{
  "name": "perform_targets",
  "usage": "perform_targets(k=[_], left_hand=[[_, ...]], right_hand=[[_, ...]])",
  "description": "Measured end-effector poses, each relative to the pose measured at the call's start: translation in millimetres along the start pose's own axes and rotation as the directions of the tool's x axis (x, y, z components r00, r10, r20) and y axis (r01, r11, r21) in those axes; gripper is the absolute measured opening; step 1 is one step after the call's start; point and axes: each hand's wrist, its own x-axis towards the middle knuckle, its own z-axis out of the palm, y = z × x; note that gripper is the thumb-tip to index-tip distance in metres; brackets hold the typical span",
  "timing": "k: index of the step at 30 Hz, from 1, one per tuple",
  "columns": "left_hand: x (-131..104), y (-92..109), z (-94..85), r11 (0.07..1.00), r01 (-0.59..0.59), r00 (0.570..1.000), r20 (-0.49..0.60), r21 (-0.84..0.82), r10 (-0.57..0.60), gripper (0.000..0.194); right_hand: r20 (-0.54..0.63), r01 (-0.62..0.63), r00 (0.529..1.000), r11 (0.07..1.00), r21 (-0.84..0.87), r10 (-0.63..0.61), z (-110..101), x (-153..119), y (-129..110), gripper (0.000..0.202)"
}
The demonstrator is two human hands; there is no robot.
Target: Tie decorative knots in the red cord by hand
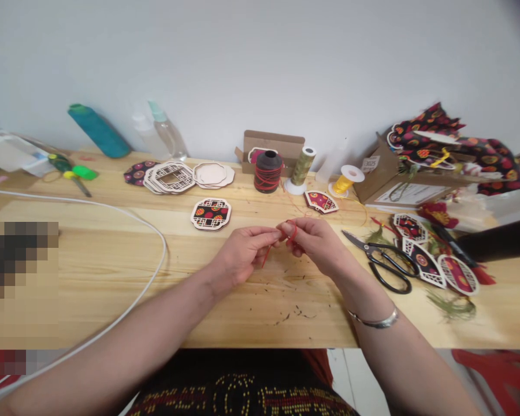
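Note:
My left hand [252, 247] and my right hand [309, 238] meet above the middle of the wooden table. Both are closed in a pinch on a thin red cord [266, 257]. One end of it dangles below the left fingers, and a loop of it lies over the right fingers. Behind my hands stands a dark spool [268, 171] wound with red cord. An octagonal ornament [211, 214] with patterned fabric in a pale wooden frame lies beyond my left hand. Black-handled scissors [383, 260] rest open to the right of my right hand.
A fan-shaped ornament [320, 201] and a yellow thread spool [345, 181] sit at the back. At right are a cardboard box [394, 185] with patterned fabric and several finished ornaments [424, 263]. Stacked wooden frames [173, 177] lie left. A white cable [156, 231] crosses the left side.

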Motion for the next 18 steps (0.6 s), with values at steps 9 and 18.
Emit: perform_targets(k=[9,18], left_hand=[[1.0,-1.4,-1.0,1.0,-0.019,1.0,-0.014,0.018,0.019,0.016],[-0.1,-2.0,-1.0,1.0,0.0,1.0,-0.02,-0.007,0.0,0.013]], right_hand=[[-0.123,0.014,0.992,0.999,-0.042,-0.019,-1.0,4.3,3.0,0.009],[-0.161,0.161,0.958,0.91,-0.382,-0.237,-1.8,6.6,8.5,0.012]])
